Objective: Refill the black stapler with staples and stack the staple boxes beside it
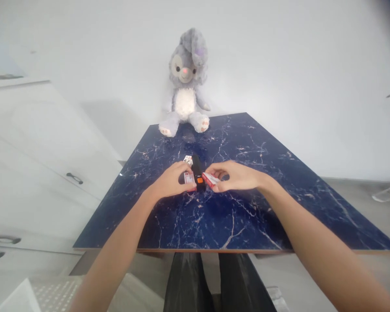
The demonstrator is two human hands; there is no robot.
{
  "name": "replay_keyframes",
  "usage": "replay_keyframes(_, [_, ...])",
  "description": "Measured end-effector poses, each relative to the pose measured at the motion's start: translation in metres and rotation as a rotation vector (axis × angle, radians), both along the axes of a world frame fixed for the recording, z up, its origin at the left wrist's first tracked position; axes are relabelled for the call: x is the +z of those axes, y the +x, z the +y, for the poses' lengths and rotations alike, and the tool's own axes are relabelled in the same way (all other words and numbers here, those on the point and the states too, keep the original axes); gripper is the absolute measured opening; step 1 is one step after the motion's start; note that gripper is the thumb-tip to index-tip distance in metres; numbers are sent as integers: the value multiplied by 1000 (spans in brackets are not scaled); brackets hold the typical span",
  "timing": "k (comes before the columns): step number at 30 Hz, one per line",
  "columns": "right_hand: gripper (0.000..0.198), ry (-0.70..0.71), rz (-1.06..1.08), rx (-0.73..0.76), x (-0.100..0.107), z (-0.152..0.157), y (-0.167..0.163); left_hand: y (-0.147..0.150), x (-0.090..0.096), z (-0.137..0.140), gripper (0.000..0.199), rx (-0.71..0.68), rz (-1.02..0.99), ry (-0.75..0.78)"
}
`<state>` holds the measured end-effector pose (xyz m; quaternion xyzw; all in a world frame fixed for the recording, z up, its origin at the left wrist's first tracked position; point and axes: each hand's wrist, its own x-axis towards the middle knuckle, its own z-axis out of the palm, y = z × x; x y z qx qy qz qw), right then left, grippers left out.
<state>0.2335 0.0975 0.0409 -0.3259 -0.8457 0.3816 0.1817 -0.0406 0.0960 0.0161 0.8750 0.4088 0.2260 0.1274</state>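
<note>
A narrow black device (196, 167) with an orange square on its near end lies in the middle of the table. To its left, my left hand (173, 180) has thumb and fingers curled around a red-and-white stack (189, 177), possibly playing cards. Just beyond those fingers, a white printed piece (188, 160) that looks like a playing card touches or lies close to the device. On the other side, my right hand (232, 175) pinches a second red-and-white stack (211, 179), tilted, its left end close to the device. Fingers partly cover both stacks.
A grey plush rabbit (185, 95) sits at the table's far edge against the white wall. The dark blue marbled table (227, 221) ends close to my legs (188, 281). White cabinets (45, 173) with dark handles stand at the left.
</note>
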Motion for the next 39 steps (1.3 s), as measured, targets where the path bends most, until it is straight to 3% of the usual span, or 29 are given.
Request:
replay_keyframes(2, [47,154,130,-124,-4,0,-7,2,3,-2,21,41,-119,84])
replay_keyframes(4, [54,371,195,-223,-14,-1,-19,5,4,-4,19,89,-242,66])
replay_keyframes(7, [63,614,231,-211,-35,-4,-41,9,0,-5,27,99,-382,-150])
replay_keyframes(10, [68,669,206,-198,-51,-5,-59,10,-7,-1,27,87,-473,-342])
replay_keyframes(14, [75,662,173,-228,-57,-3,-62,3,-13,8,21,206,-500,-319])
replay_keyframes(20, [54,637,207,-505,-58,9,-46,-2,-22,15,17,277,-78,10])
replay_keyframes(23, [50,607,195,-566,-64,14,-44,0,-25,14,19,243,-16,23])
replay_keyframes(31, [46,474,169,-505,-72,16,-49,6,-28,13,22,255,-66,40])
replay_keyframes(36, [48,230,199,-571,-74,18,-54,-8,-41,39,36,427,-300,109])
replay_keyframes(39, [50,161,220,-574,-76,19,-56,-10,-44,58,44,401,-323,43])
